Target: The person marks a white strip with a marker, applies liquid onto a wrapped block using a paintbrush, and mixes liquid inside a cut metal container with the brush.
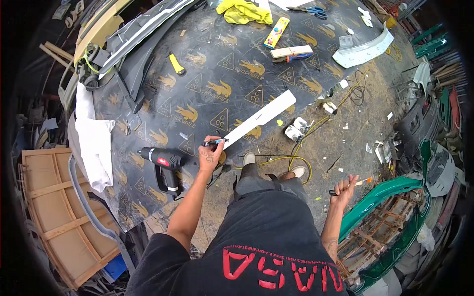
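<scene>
My left hand [209,157] is closed around a dark marker-like pen [213,142], at the near end of a long white strip [259,118]. The strip lies diagonally on the black printed sheet [202,79] and has a small dark mark near its middle. Off to the right, above the floor, my right hand [344,190] is closed on a slim tool [363,182] with an orange tip; a black end pokes out on the other side of the fist. Its exact kind is unclear. Left of my left hand lies a black heat gun [163,162] with a red label.
A yellow-handled tool [176,64], a yellow level [276,32], a wooden block [292,52], scissors [311,11] and a yellow cloth [244,12] lie farther back. White cloth [95,148] hangs at left. A yellow cable [310,165] crosses the floor; a green bumper [380,192] stands right.
</scene>
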Available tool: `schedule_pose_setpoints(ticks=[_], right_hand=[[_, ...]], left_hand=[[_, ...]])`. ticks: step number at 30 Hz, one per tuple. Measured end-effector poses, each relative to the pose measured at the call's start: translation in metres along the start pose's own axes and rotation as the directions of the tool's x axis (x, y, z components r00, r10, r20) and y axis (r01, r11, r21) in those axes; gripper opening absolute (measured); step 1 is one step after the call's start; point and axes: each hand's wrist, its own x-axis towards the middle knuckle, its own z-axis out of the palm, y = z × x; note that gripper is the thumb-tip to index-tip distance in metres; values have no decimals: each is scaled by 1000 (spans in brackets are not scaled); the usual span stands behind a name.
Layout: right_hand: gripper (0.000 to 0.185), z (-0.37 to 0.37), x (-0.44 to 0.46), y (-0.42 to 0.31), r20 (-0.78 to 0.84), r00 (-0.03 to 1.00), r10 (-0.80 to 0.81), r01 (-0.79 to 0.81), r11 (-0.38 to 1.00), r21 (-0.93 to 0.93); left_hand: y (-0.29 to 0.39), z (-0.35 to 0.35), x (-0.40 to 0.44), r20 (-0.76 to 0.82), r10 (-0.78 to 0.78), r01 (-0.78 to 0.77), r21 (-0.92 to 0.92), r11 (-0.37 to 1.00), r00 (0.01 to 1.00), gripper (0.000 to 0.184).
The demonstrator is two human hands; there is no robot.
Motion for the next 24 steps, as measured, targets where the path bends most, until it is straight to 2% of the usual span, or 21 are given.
schedule_pose_setpoints(ticks=[5,8,10,14,16,19,24], right_hand=[[44,-1,3,1,32,999,2,-3,1000,30],[47,-1,4,2,50,999,-3,2,1000,23],[48,2,2,1,41,999,-7,6,1000,15],[50,4,0,2,11,1000,-7,7,1000,0],[50,5,0,2,15,1000,-6,6,1000,3],[50,4,0,3,8,1000,-5,5,1000,10],[38,-12,10,9,-31,999,37,-37,999,-1]], left_hand=[[-5,1,1,-18,12,-12,19,1000,1000,16],[-6,1,2,-84,89,-86,33,996,992,19],[10,-4,1,-38,39,-39,12,999,999,16],[1,-11,9,17,61,-61,1,998,998,16],[12,-12,9,60,48,-56,129,990,997,15],[26,-12,7,57,45,-56,203,978,997,13],[-6,-10,9,39,80,-84,117,990,996,13]])
